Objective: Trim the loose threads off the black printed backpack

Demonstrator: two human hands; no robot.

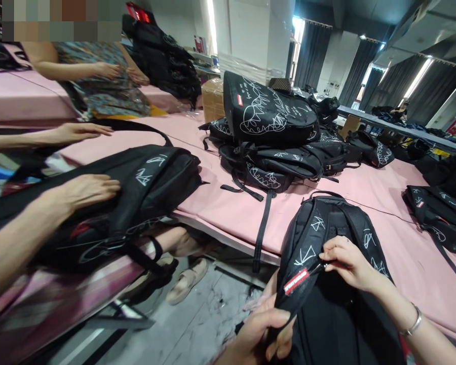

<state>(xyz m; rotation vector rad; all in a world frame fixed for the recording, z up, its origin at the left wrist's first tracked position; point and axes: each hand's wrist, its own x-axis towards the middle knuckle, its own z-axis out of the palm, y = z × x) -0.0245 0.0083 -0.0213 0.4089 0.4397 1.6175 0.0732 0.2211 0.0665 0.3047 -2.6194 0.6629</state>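
A black backpack [336,324] with white scribbled drawings rests in front of me, its strap side facing up. My left hand [264,329] grips the lower part of one padded shoulder strap [304,248], thumb on top. Just above that hand, a red label [295,282] with white letters sits on the strap. The fingers of my right hand [345,261] are pinched together at the strap's edge, beside the label. A small dark, shiny piece shows at those fingertips, too small to name. A bracelet circles my right wrist.
At left, a co-worker's hands [85,192] are at another black backpack [163,172]. Across the pink-covered table [220,223], backpacks [269,116] are piled, straps hanging over the edge. More bags [444,218] lie at right. Another person stands behind, near a cardboard box [213,100].
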